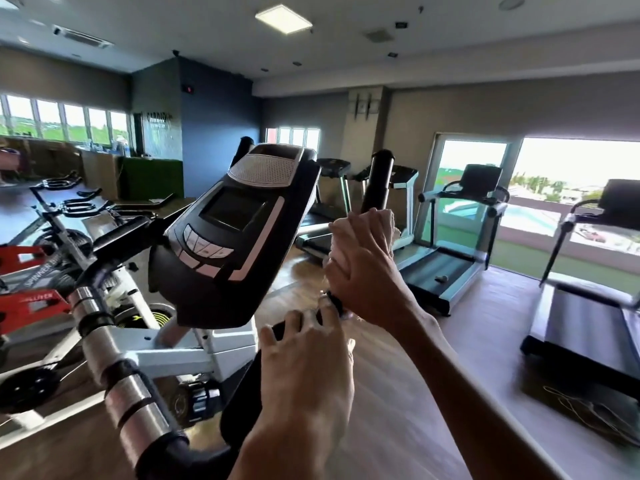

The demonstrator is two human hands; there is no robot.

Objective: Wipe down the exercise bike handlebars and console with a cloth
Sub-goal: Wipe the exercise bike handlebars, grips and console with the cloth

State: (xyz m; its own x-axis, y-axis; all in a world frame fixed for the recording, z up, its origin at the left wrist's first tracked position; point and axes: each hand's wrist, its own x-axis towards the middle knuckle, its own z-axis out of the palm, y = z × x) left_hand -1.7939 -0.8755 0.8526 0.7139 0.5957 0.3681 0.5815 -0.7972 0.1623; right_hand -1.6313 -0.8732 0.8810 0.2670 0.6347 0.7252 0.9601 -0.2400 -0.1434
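Observation:
The exercise bike's black console [228, 237] with a dark screen and silver buttons tilts up in the middle. Its right handlebar [377, 181] rises black beyond my hands. My right hand [367, 261] is wrapped around that bar with a white cloth [337, 244] bunched under the palm; only its edges show. My left hand [304, 344] grips the lower black part of the same bar, just below the right hand. The left handlebar [114, 355], black with silver bands, runs down the left side, untouched.
Spin bikes [45, 265] stand at the left. Treadmills [450, 244] line the windows at the right, and another treadmill [588, 323] is close at the far right. Wooden floor lies between them.

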